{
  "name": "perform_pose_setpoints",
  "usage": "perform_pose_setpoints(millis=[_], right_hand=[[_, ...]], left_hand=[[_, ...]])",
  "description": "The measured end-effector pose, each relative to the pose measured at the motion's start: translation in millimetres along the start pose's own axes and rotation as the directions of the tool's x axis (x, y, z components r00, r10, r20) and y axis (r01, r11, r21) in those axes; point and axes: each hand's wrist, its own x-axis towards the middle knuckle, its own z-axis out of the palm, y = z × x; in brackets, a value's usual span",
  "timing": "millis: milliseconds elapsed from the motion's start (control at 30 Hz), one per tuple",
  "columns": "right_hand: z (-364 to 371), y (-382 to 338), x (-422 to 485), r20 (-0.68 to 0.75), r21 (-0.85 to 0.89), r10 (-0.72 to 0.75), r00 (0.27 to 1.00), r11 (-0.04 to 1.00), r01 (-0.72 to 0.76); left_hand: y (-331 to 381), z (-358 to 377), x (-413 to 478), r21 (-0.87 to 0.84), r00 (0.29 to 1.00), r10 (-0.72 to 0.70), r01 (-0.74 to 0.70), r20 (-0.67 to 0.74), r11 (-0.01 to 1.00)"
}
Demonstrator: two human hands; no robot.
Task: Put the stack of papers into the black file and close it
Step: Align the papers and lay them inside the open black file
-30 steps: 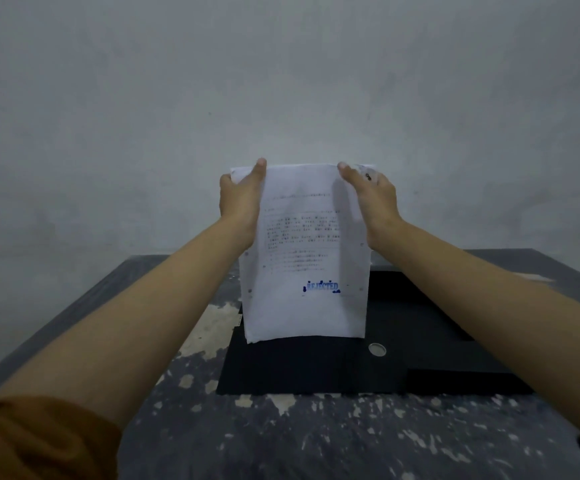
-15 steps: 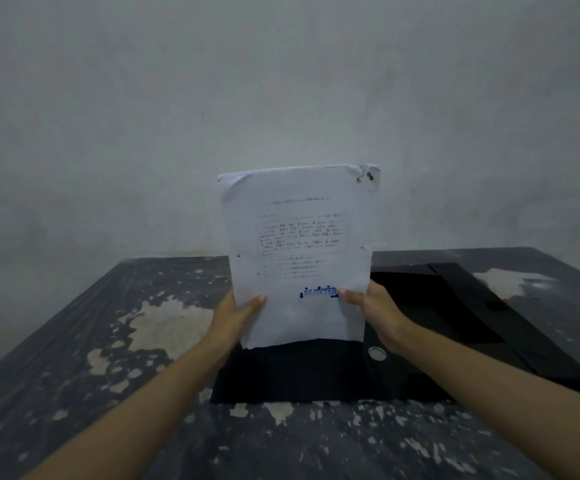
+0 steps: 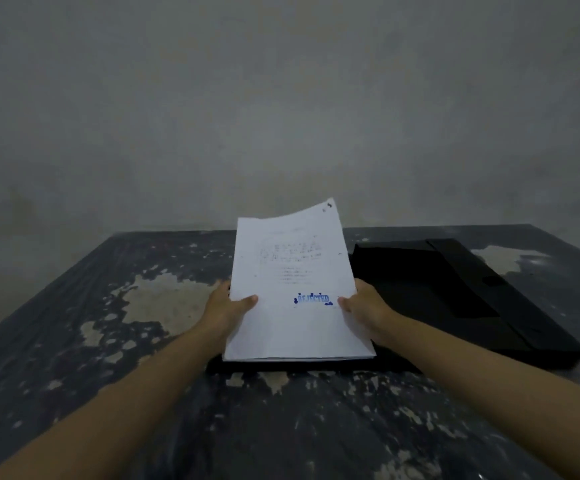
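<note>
A white stack of papers (image 3: 292,271) with printed text and a blue "REJECTED" stamp is held tilted back, its near edge low over the left half of the black file (image 3: 437,289). The file lies open on the table; its left half is mostly hidden under the papers, its right half with a flap is spread to the right. My left hand (image 3: 227,306) grips the stack's left edge, thumb on top. On the right edge, my right hand (image 3: 364,306) grips the same way.
The dark table (image 3: 108,323) has worn, peeling paint with pale patches. A plain grey wall (image 3: 281,116) rises right behind its far edge. Both my forearms reach in from the bottom corners.
The stack went from upright to tilted back and lower, nearly lying on the file's left half. My hands slid from the top corners to the lower side edges.
</note>
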Motion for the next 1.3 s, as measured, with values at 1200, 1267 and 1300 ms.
perform_pose_setpoints(millis=[1200, 1267, 1300], right_hand=[[-44.0, -1.8, -2.9, 0.154, -0.928, 0.037, 0.987, 0.348, 0.132], [-44.3, -2.0, -4.1, 0.169, -0.928, 0.035, 0.985, 0.342, 0.148], [-44.0, -1.6, -4.7, 0.178, -0.928, 0.032, 0.984, 0.337, 0.157]], left_hand=[[8.6, 76.2, 5.9, 0.112, 0.975, -0.102, 0.081, 0.199, 0.990], [9.5, 72.0, 6.7, 0.131, 0.972, -0.118, 0.092, 0.204, 0.987], [9.8, 70.0, 7.2, 0.138, 0.970, -0.131, 0.103, 0.207, 0.985]])
